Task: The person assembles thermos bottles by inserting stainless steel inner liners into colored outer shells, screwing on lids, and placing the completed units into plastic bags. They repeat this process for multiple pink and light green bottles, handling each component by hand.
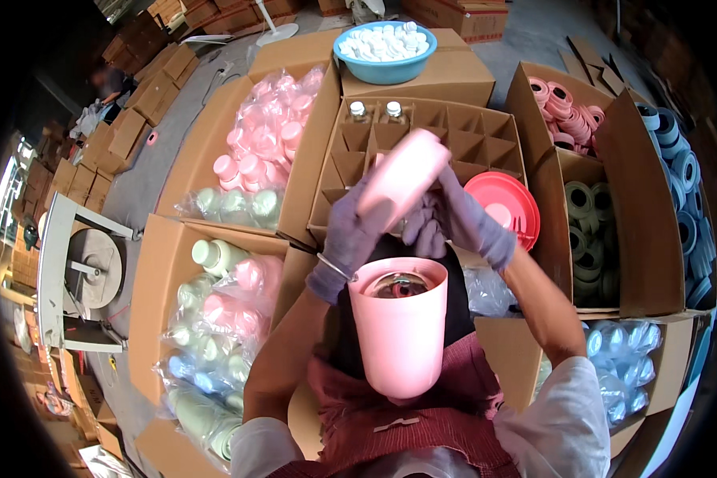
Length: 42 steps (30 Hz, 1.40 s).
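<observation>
Both of my hands wear purple-grey gloves. In my left hand (pixel 350 231) is a tilted pink rounded part (pixel 406 175), smeared by motion. My right hand (pixel 462 219) is close by its right end, fingers curled in; whether it touches the part or holds something small is hidden. Below them, a pink flask body (pixel 398 342) leans upright against my lap, mouth up. Inside its rim shows a shiny glass liner (pixel 402 285). Just right of my right hand lies a red round tray (pixel 526 199) with small pieces in it.
Ahead is a divided carton (pixel 494 135) with glass liners (pixel 393 113). Behind it, a blue basin (pixel 382 72) holds white pieces. Cartons at left hold bagged pink and green parts (pixel 251 171); at right, pink, green and blue rings (pixel 585 231). A person (pixel 111 84) is far left.
</observation>
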Tool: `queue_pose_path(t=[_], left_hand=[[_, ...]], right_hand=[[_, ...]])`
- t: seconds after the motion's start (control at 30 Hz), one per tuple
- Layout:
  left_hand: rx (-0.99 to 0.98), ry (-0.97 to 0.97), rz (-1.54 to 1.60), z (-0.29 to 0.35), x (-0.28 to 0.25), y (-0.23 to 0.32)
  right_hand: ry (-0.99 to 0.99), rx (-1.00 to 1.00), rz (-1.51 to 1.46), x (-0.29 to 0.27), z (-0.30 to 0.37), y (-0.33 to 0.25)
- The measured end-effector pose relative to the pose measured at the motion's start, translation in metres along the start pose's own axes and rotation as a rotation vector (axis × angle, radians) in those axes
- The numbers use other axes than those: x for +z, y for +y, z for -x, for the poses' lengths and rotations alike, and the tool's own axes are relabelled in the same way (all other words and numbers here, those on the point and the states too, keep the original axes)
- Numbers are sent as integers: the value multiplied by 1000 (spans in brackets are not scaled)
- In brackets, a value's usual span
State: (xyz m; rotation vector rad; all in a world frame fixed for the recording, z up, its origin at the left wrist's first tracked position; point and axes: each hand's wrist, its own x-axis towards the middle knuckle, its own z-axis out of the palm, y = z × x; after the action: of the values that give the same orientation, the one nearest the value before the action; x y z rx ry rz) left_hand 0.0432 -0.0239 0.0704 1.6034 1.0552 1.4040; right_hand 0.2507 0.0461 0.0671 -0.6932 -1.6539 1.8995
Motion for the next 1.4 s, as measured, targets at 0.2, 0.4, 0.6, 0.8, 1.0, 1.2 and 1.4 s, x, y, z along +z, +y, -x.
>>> queue_pose_path(t=[0.2,0.4,0.6,0.8,1.0,1.2,1.4], left_hand=[[-275,173,687,5,-7,43],[729,28,-663,-18,-1,76],[213,-220,-211,15,-38,26],[-8,-476,-121,48,-57,-7],[154,-592,-123,55,-46,-9],[78,-443,-426,79,-19,46],[-350,-243,329,113,8,-57]], right_hand=[[294,-922,1524,48,1,-36],[-138,-549,49,41,-1,-19],[90,133,398,7,28,6],[309,-150,82,40,47,38],[252,-182,-128,81,54,44],[-63,-136,-454,61,38,76],[82,-560,934,102,126,-33]])
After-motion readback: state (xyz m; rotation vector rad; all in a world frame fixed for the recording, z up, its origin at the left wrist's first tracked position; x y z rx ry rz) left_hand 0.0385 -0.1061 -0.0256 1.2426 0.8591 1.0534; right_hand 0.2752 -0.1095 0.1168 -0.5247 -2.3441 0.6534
